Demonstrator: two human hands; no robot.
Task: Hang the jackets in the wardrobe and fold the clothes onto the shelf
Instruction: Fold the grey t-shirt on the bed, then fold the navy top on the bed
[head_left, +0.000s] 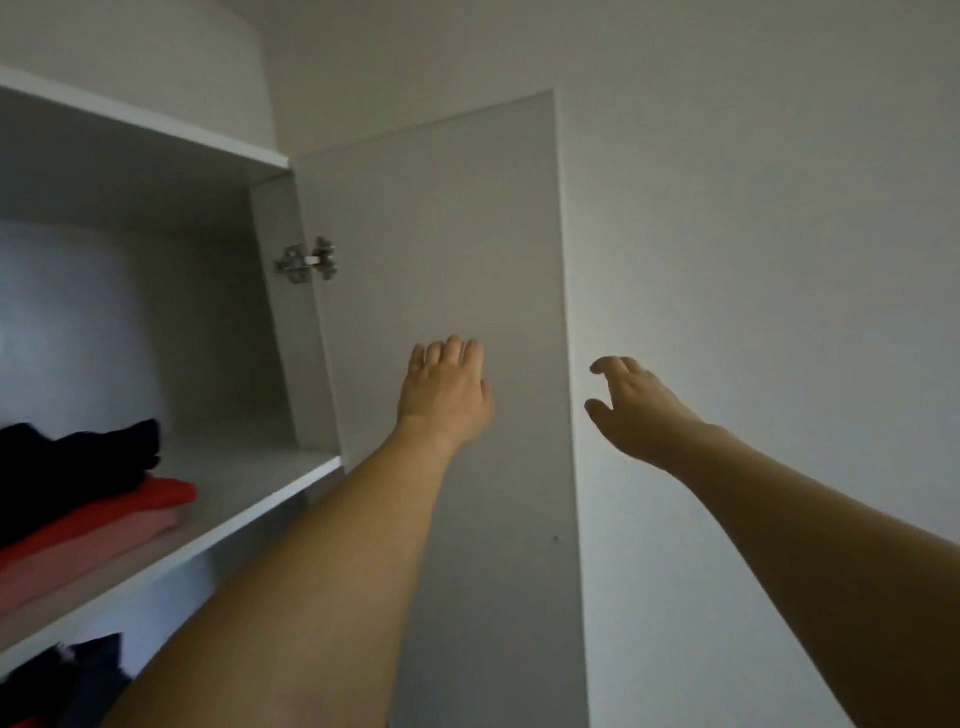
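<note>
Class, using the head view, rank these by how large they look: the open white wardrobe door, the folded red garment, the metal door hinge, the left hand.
1. Open white wardrobe door
2. Folded red garment
3. Left hand: nearer the camera, so its true rank is unsure
4. Metal door hinge

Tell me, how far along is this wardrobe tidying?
Folded clothes already sit stacked on the shelf. Right now the left hand lies against the open wardrobe door and the right hand reaches for its edge; both hold nothing. Dark garments show below; whether jackets remain cannot be seen.
</note>
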